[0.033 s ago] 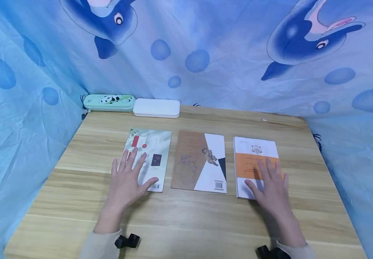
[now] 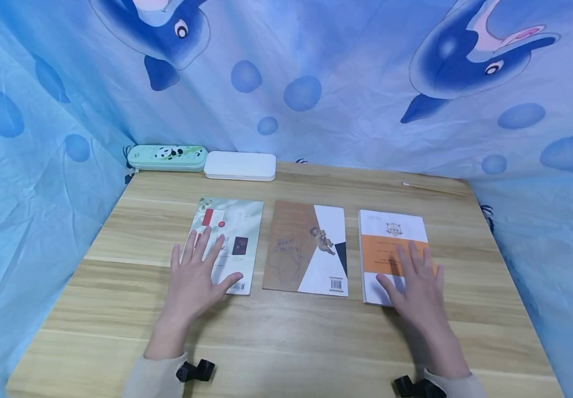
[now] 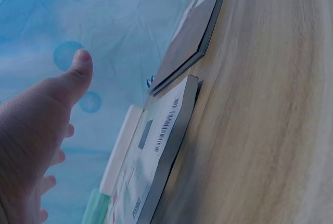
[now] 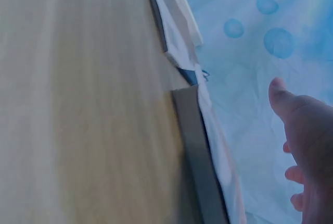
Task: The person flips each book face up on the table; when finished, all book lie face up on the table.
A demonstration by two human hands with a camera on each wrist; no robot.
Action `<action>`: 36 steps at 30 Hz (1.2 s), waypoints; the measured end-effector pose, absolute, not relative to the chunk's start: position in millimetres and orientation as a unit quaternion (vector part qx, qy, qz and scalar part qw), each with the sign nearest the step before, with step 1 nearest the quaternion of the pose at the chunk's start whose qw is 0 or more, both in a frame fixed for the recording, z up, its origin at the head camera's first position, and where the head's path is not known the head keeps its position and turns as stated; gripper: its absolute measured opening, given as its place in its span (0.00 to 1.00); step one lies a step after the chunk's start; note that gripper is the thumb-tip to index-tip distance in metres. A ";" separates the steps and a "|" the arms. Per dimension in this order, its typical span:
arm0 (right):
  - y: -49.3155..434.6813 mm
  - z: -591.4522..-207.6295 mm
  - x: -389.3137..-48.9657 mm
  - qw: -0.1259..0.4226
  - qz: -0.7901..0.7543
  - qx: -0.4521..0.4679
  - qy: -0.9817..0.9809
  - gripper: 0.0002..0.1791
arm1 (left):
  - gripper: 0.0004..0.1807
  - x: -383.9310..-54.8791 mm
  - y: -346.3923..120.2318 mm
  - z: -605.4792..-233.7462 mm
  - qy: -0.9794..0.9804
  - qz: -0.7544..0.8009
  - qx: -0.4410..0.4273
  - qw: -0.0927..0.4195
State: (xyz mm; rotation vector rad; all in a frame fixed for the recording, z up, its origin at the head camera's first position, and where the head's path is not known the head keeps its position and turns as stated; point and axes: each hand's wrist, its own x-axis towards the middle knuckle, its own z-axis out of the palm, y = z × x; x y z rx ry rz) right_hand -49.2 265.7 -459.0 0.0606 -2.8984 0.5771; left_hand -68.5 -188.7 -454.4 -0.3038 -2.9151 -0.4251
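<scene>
Three books lie in a row on a wooden table (image 2: 286,337). My left hand (image 2: 194,279), fingers spread, is over the pale green book (image 2: 246,221) on the left. In the left wrist view a gap shows between the thumb (image 3: 80,73) and that book's cover (image 3: 161,130). Over the thick white and orange book (image 2: 376,221) on the right, my right hand (image 2: 419,287) is spread in the same way, and the right wrist view shows it apart from the book's edge (image 4: 195,151). Between the hands lies a brown and white book (image 2: 291,249) with a baby figure on its cover.
At the table's back left stand a green panda-print pencil case (image 2: 167,158) and a white case (image 2: 240,166), side by side. A thin pencil-like stick (image 2: 432,189) lies at the back right. A blue dolphin-print curtain (image 2: 346,138) surrounds the table's back and sides.
</scene>
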 end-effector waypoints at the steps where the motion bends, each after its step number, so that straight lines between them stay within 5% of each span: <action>1: 265.3 -459.3 -49.3 0.094 0.194 0.021 -0.976 0.47 | 0.51 -68.5 -188.8 -454.8 -0.980 -0.142 -0.102 0.090; 36: 258.6 -473.5 -52.6 0.072 0.222 0.039 -0.972 0.43 | 0.51 -64.7 -190.4 -466.0 -0.982 -0.151 -0.092 0.072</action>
